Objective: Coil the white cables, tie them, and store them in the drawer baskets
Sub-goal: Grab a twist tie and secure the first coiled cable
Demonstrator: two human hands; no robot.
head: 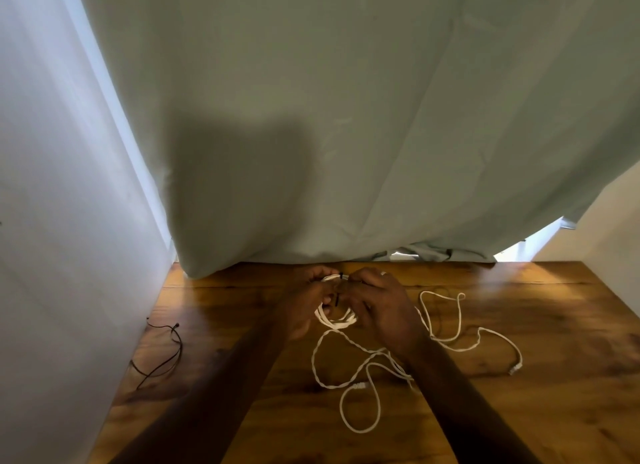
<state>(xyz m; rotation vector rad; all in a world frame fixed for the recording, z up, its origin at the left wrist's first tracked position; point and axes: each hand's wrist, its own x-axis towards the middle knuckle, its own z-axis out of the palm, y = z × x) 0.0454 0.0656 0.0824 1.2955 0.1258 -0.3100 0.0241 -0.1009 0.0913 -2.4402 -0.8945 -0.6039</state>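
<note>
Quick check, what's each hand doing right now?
Left hand: grips the coiled white cable.
Right hand: pinches the black tie at the coil.

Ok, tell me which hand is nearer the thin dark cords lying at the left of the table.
Left. The left hand holds the cable coil, right of the dark cords; the right hand is farther right, across the coil.

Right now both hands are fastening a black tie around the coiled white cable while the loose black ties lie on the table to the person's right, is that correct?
Not quite: the head view shows the loose black ties to the person's left. Both hands, left hand and right hand, do hold the coiled white cable with its black tie above the table.
</note>
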